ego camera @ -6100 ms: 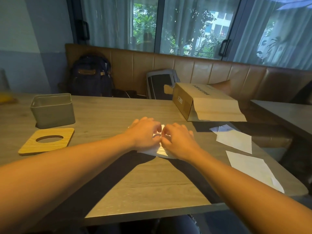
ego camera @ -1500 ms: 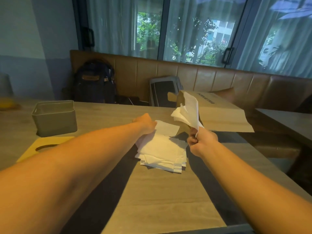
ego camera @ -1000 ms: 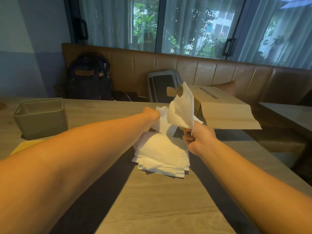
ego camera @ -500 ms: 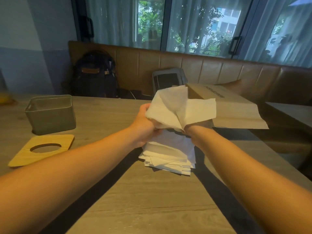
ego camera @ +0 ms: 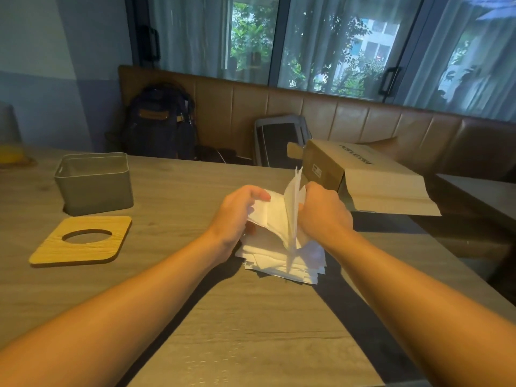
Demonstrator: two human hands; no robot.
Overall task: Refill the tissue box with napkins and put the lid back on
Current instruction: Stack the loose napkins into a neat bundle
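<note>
Both hands pinch napkins (ego camera: 275,219) over the stack: left hand (ego camera: 237,212), right hand (ego camera: 321,213). Open tissue box (ego camera: 93,185) stands well left on the bench (ego camera: 251,331); left hand nearer.

This looks like a café or restaurant booth. A long brown padded bench (ego camera: 321,113) runs under curtained windows (ego camera: 329,43) behind the wooden tabletop (ego camera: 173,191).

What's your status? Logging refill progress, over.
Left hand and right hand both gripping napkins over the stack. Tissue box open, lid beside it. Nothing blocking.
</note>
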